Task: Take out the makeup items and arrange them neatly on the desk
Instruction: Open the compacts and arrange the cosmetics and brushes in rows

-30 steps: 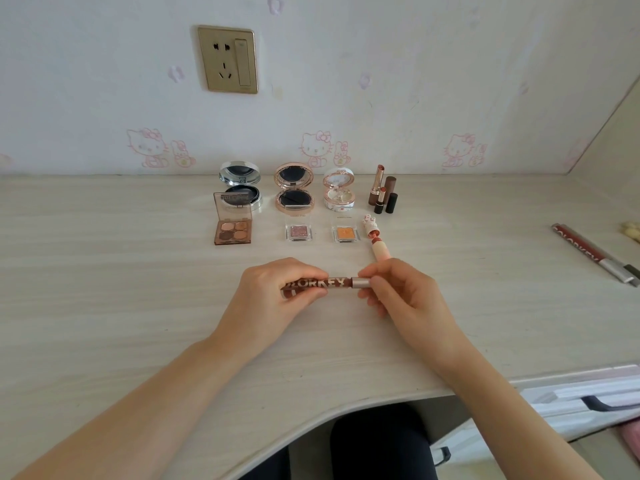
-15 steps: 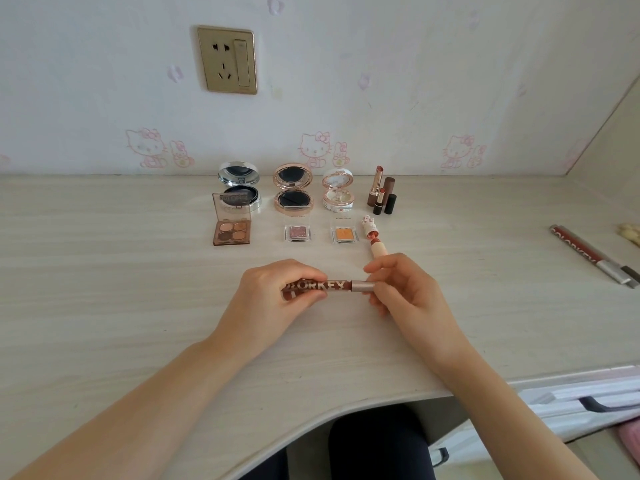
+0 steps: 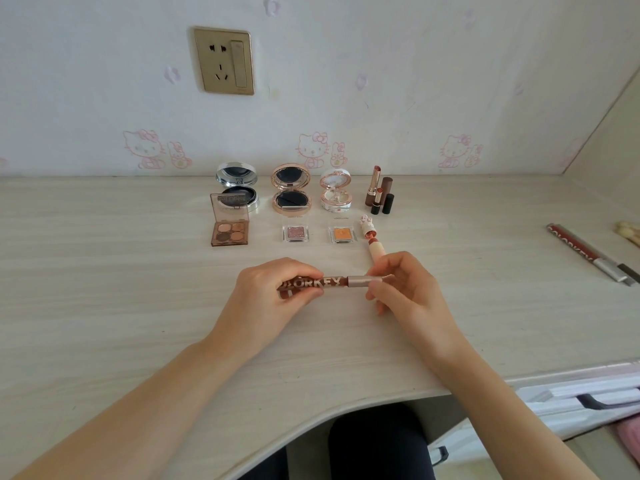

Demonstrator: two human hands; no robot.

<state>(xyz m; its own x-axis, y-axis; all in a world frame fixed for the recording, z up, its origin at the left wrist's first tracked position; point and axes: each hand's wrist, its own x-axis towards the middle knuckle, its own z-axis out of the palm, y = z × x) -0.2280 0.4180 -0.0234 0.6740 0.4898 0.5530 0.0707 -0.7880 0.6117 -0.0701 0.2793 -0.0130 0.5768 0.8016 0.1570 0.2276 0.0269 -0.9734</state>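
A brown lip gloss tube (image 3: 332, 282) with white lettering and a metallic cap lies level between both hands, just above the desk (image 3: 104, 289). My left hand (image 3: 270, 296) grips its brown body; my right hand (image 3: 405, 289) pinches the cap end. Behind stand three open compacts: silver (image 3: 237, 188), rose gold (image 3: 291, 190) and white (image 3: 336, 195). In front of them lie a four-colour eyeshadow palette (image 3: 229, 226), a pink single shadow (image 3: 295, 233) and an orange one (image 3: 343, 234). Upright lipsticks (image 3: 379, 192) stand at the right, and a cream lipstick (image 3: 372, 240) lies below them.
A second, uncapped brown gloss tube (image 3: 588, 252) lies at the far right of the desk beside a pale fuzzy object (image 3: 628, 230). A wall socket (image 3: 224, 60) is above. The desk's curved front edge runs below my arms, with a white drawer unit (image 3: 571, 400) at the lower right.
The right hand's fingers have shifted slightly along the cap end of the tube. The tube and left hand stay almost where they were.
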